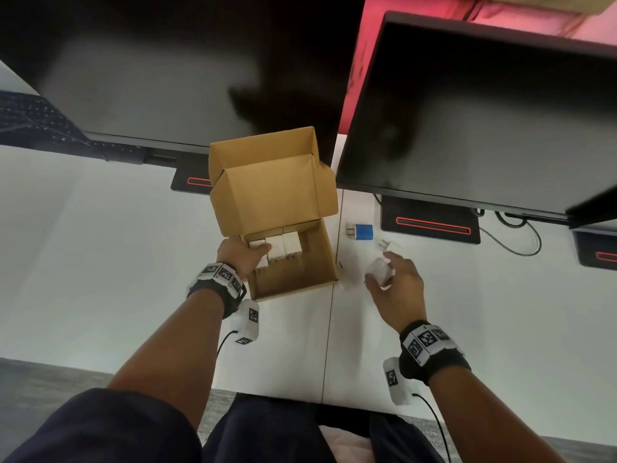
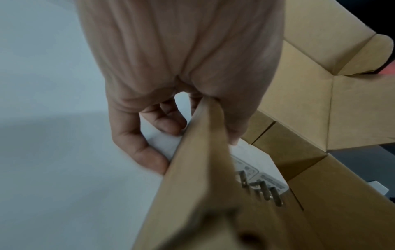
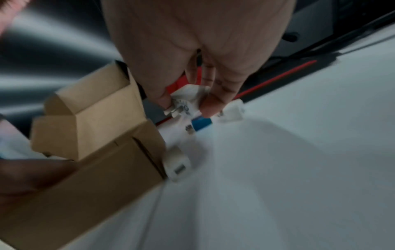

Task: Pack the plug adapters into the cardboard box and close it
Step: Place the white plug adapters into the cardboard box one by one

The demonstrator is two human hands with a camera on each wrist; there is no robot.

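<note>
The cardboard box [image 1: 329, 259] stands open on the white desk, its lid [image 1: 273, 192] upright at the far side. Several white plug adapters [image 1: 277, 247] fill its far left corner, prongs toward me [image 2: 262, 189]. My left hand [image 1: 240, 255] grips the box's left wall [image 2: 203, 177], thumb inside on an adapter, fingers [image 2: 149, 135] outside. My right hand [image 1: 394, 285] hovers right of the box and pinches a white adapter [image 1: 379, 269] [image 3: 186, 108]. A blue adapter [image 1: 364, 232] and a white adapter [image 1: 390, 246] lie beyond it. Another white adapter [image 3: 178, 164] lies against the box's right wall.
Two dark monitors [image 1: 467, 121] hang over the back of the desk on black stands [image 1: 430, 222] with red stripes. A keyboard [image 1: 33, 118] is at far left. Cables [image 1: 514, 242] trail at right. The desk's front edge [image 1: 100, 369] is near my lap.
</note>
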